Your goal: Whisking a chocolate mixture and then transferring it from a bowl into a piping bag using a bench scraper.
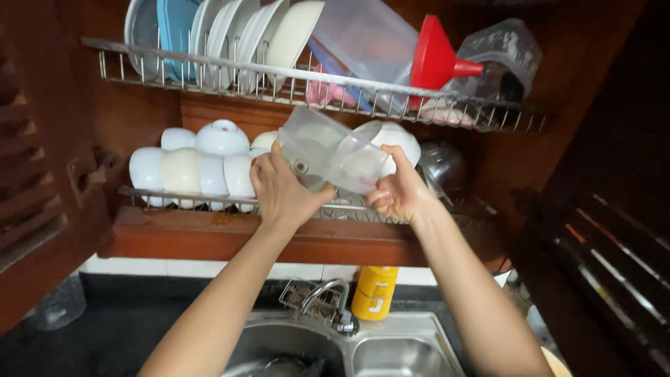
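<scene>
- Clear plastic container: held tilted in front of the lower wire rack, mouth toward lower right, between both hands.
- Left hand: grip closed on container's left end, thumb up against its wall.
- Right hand: grip closed on container's right rim, fingers curled under it.
- White bowls upturned on lower rack, left of the container.
- Upper rack: plates on edge, large clear tub, red funnel on the right.
- Below: steel sink, tap, yellow bottle behind it.
</scene>
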